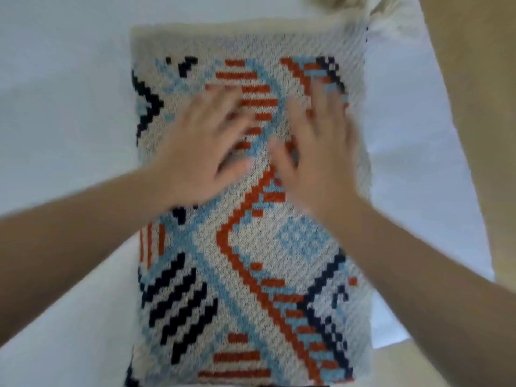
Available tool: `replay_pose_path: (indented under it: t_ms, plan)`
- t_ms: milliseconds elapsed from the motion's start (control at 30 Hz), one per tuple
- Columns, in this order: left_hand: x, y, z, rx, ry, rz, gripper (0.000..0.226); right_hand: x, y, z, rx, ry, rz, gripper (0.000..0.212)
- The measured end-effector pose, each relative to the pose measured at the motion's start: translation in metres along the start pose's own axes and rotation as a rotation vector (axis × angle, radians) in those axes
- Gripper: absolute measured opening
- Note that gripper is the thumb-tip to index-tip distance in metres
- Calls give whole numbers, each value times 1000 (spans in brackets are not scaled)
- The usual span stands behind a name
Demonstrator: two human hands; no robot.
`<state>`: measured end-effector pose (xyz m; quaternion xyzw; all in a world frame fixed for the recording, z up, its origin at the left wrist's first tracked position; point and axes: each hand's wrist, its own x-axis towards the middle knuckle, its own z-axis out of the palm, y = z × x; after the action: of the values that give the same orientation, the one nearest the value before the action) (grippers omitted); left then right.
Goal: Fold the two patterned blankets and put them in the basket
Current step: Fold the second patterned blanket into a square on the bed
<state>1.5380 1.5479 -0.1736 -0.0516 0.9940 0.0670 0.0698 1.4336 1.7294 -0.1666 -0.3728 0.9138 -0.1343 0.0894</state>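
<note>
Both hands, the left hand (206, 141) and the right hand (318, 143), lie flat with fingers spread, pressing the folded blanket (251, 247) on the white worktop (69, 107). Smoothing outward from the middle should flatten the layers and square the edges. No basket is visible.

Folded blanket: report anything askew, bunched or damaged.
Nothing stands out. The patterned blanket lies as a flat, roughly rectangular fold on the white surface, the left hand and right hand flat on it. No damage visible.
</note>
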Motion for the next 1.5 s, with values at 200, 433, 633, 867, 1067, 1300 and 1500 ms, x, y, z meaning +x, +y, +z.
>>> replay_pose_path:
  t_ms: [200,433,633,867,1067,1300,1500]
  plan:
    - [-98,-3,46,6,-110,52,72,-67,27,36,-236,-243,125,79]
    - [-112,42,48,-12,-109,111,75,-102,-20,38,-190,-333,-4,82]
    - [-160,35,54,-60,-106,-21,81,-135,-1,33,-203,-273,161,85]
    - [-207,53,62,-68,-220,40,81,-183,-14,50,-213,-307,80,79]
    - [-266,65,57,-73,-269,141,96,-244,-25,47,-174,-356,54,85]
    - [-262,57,51,-61,-289,256,96,-249,-43,42,-123,-389,-270,99]
    - [-271,54,53,-80,-277,261,91,-252,-38,44,-172,-446,-343,105]
